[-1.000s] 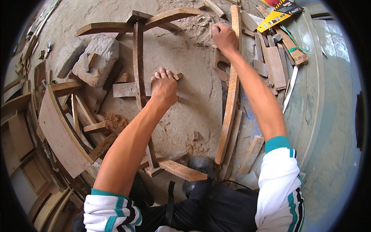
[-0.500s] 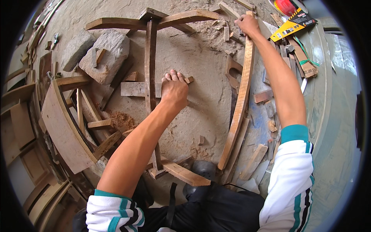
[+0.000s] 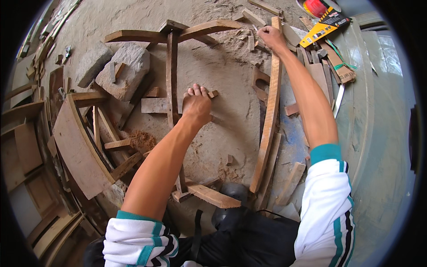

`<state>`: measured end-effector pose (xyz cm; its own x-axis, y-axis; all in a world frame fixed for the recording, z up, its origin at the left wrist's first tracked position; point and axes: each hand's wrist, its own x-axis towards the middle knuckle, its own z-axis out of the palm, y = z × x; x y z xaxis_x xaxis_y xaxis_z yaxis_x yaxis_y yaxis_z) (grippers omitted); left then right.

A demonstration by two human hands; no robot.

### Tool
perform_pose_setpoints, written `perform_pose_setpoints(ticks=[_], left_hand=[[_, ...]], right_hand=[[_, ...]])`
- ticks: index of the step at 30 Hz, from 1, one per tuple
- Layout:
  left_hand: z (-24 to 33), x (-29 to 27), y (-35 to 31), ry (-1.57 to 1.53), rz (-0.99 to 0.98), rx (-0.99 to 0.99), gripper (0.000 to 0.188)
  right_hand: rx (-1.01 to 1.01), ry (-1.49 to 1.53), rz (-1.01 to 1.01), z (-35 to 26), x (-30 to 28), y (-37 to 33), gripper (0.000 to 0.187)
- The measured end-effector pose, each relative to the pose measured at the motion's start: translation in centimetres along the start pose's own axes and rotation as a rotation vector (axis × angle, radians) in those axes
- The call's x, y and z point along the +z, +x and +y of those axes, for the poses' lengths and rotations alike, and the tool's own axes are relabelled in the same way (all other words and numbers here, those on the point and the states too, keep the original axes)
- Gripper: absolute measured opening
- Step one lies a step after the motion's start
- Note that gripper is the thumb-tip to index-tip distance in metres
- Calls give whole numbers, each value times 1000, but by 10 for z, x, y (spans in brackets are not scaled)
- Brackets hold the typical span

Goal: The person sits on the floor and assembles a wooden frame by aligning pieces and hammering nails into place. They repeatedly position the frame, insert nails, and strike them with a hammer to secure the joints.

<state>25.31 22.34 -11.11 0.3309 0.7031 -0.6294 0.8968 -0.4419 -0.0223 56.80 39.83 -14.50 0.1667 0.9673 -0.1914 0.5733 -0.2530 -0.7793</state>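
On your right, a long, narrow, light-brown wooden strip (image 3: pixel 268 115) lies lengthwise, one end far ahead, the other close to you, faint marks across its face. Well left of it, a short greyish-brown board (image 3: pixel 154 105) lies crosswise, partly hidden.

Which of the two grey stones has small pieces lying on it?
The larger, right-hand stone, nearer the left hand: a brown wood piece and a greyish piece lie on it, not on the left stone.
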Motion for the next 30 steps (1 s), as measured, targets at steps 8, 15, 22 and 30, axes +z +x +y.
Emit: perform_pose_setpoints(ticks=[8,15,22,30], left_hand=[[-9,16,3,-17,183,3,122],[-6,-2,0,-12,123,174,114],[9,-7,-13,-30,96,130,116],[-1,-3,-7,-36,101,119,110]], right_hand=[[24,794,-277,-36,-59,-146,14],[161,324,-92,-1,-105,-295,17],[636,-127,-2,114,-74,-462,29],[473,-309,198,129,-38,-480,27]])
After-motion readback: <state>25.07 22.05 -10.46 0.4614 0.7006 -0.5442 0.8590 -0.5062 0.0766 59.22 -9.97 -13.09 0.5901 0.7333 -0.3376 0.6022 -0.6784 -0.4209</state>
